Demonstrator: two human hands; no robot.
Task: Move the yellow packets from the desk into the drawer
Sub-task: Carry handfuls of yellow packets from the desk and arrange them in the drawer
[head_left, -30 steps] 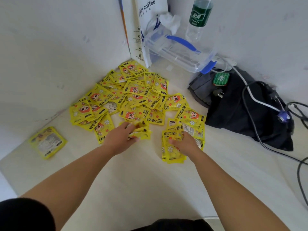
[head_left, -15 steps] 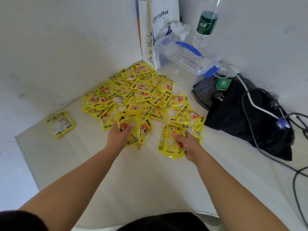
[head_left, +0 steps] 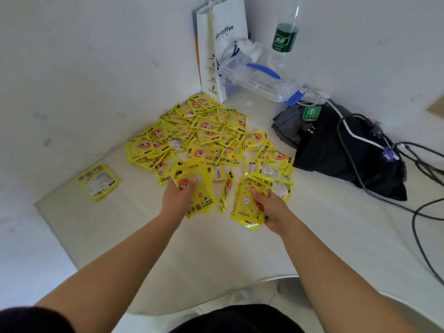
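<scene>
Several yellow packets lie in a loose pile (head_left: 197, 133) in the desk's far corner. My left hand (head_left: 176, 200) grips a bunch of yellow packets (head_left: 199, 198) lifted off the desk at the pile's near edge. My right hand (head_left: 271, 210) holds a second stack of yellow packets (head_left: 249, 200), fanned out to its left and also raised. One packet (head_left: 225, 192) hangs edge-on between the two bunches. A single larger yellow packet (head_left: 98, 181) lies apart at the left. No drawer is in view.
A white paper coffee bag (head_left: 223, 44) stands in the corner beside a clear plastic box with blue handles (head_left: 262, 80) and a green-labelled bottle (head_left: 284, 37). A black bag (head_left: 348, 155) with cables (head_left: 422, 212) over it fills the right. The desk's curved near edge (head_left: 216, 304) lies by my body.
Both hands have gathered packets from the pile's front, lifted them off the desk and drawn them a little toward me. The camera has risen and pulled back.
</scene>
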